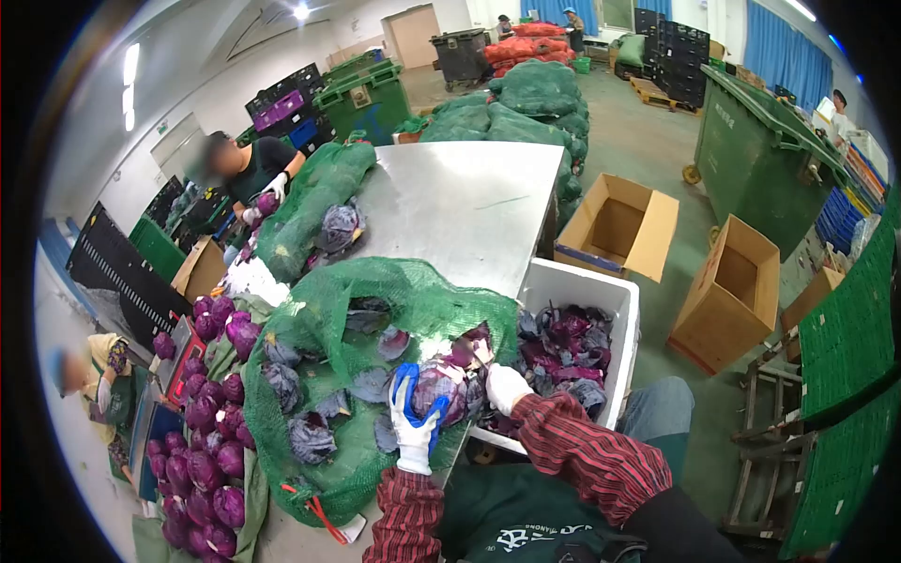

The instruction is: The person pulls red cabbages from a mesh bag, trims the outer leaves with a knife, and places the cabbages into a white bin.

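Observation:
My left hand (416, 418), in a white and blue glove, is wrapped round the left side of a purple cabbage (445, 389) above the green mesh bag (347, 281). On the cabbage's right side is my right hand (507, 388), in a white glove with its fingers closed; what it grips is too small to make out. Loose outer leaves (394, 342) and whole dark cabbages (312, 439) lie on the mesh. Beside my right sleeve, a white foam box (631, 328) holds many torn purple leaves.
Several peeled cabbages (202, 469) are piled at the left. Behind the metal table (450, 197) stand stuffed green sacks (535, 89). Two cardboard boxes (709, 324) and a green bin (760, 141) are at the right. A co-worker (258, 169) handles a cabbage at the back left.

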### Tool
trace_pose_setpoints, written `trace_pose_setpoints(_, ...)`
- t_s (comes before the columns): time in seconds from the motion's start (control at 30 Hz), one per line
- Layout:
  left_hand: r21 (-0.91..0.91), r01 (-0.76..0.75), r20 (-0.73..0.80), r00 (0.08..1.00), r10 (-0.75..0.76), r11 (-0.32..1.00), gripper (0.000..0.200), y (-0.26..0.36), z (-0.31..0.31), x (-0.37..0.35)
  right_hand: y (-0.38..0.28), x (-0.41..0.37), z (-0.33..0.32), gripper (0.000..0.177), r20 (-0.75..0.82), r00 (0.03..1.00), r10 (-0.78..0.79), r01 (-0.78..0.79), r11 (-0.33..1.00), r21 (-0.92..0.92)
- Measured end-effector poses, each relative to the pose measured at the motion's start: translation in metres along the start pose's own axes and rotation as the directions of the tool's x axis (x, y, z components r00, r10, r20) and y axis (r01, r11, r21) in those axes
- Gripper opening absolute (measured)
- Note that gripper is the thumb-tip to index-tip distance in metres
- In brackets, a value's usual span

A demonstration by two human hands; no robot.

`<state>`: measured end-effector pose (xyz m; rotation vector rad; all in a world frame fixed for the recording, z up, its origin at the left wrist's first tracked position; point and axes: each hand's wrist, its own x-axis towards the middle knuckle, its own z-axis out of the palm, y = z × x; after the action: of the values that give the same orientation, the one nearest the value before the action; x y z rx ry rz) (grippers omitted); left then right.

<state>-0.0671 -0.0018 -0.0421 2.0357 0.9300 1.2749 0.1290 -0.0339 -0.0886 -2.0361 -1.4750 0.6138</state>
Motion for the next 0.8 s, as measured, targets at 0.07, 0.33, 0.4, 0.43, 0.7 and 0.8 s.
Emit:
trace_pose_setpoints(0.07,-0.206,0.128,0.010,0.992,-0.129,0.970,0.075,0.003,-0.008,-0.015,0.003,-0.010,0.008,0.023,-0.035,0.999,0.010,-0.007,0.998,0.065)
trace_pose_setpoints(0.33,-0.461,0.220,0.049,0.974,-0.223,0.860,0.071,0.035,-0.007,0.011,-0.049,-0.043,-0.041,0.038,-0.176,0.982,-0.069,0.143,0.881,0.451)
trace_pose_setpoints(0.4,-0.451,0.120,0.032,0.993,-0.118,0.884,0.075,0.051,-0.010,0.029,-0.034,-0.029,-0.036,0.025,-0.131,0.989,-0.065,0.126,0.837,0.533)
trace_pose_setpoints(0.43,-0.490,0.140,0.095,0.990,-0.107,0.860,0.069,0.053,-0.013,0.040,-0.037,-0.026,-0.043,0.021,-0.171,0.984,-0.053,0.142,0.814,0.564)
trace_pose_setpoints(0.7,-0.292,0.282,0.168,0.956,-0.241,0.914,0.055,0.011,0.022,0.043,0.044,0.014,-0.055,0.035,-0.434,0.892,0.130,0.069,0.908,0.413)
trace_pose_setpoints(0.8,-0.162,0.105,0.155,0.985,-0.079,0.981,0.064,0.014,0.025,0.039,0.060,-0.006,-0.087,0.041,-0.321,0.880,0.351,-0.319,0.936,0.152)
